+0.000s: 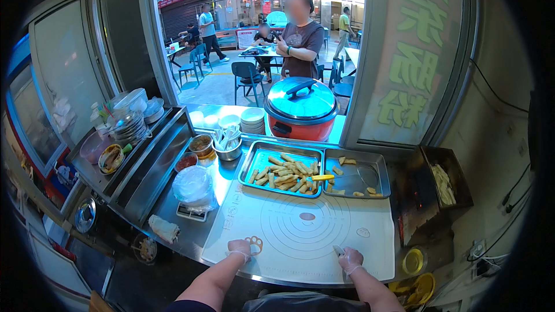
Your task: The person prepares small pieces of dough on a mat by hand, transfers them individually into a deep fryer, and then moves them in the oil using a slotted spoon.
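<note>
Both hands wear clear plastic gloves. My left hand [240, 248] rests with curled fingers near the left edge of a white printed baking mat [303, 242], beside a paw print; whether it holds anything cannot be told. In my right hand [350, 260], over the mat's right part, is a small light-coloured tool [338, 250], perhaps a scraper or blade. Beyond the mat, a steel tray [243, 172] holds many golden rolled pastries [288, 173]. The tray [386, 177] to its right has a few pieces and a wire strainer with a yellow handle [323, 177].
A red cooker with a steel lid [302, 106] stands on the window ledge; a person [301, 39] stands outside. Left are a bag-covered stack [194, 186] on a scale, sauce bowls [186, 161] and a rolled cloth [164, 228]. A metal oven box [459, 173] stands right.
</note>
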A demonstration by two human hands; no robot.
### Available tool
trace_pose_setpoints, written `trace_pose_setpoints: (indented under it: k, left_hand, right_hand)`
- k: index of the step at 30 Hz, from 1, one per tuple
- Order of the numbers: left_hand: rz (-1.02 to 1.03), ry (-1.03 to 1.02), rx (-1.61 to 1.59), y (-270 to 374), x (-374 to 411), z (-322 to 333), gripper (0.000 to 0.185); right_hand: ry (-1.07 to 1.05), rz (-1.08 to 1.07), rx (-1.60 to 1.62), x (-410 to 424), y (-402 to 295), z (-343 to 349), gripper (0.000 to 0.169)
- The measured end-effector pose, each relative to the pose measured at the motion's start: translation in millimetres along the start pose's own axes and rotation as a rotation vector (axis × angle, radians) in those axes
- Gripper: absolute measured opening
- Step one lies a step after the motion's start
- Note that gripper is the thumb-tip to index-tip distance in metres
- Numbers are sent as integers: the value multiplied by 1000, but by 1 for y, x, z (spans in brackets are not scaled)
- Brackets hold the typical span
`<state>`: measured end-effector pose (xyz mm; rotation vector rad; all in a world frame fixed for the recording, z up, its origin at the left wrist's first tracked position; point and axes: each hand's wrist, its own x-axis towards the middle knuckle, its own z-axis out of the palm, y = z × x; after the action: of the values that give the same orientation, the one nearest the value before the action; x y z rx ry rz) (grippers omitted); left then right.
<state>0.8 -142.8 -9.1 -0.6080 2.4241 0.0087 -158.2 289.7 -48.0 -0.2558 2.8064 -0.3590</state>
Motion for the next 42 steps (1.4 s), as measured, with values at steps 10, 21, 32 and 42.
trace_pose_setpoints:
  k: [10,21,32,42]
  left_hand:
    - [-34,12,-7,1,0,0,41]
    - [-39,2,-13,-6,23,22,42]
    - [-33,8,-4,-2,18,13,51]
    - [-40,-42,-1,-11,38,40,51]
  right_hand:
    - [-64,29,-21,-1,-8,-14,26]
    - [-83,54,-19,-4,-14,-20,27]
    - [-7,14,12,-4,-7,-13,27]
    - [278,93,423,-7,11,-24,27]
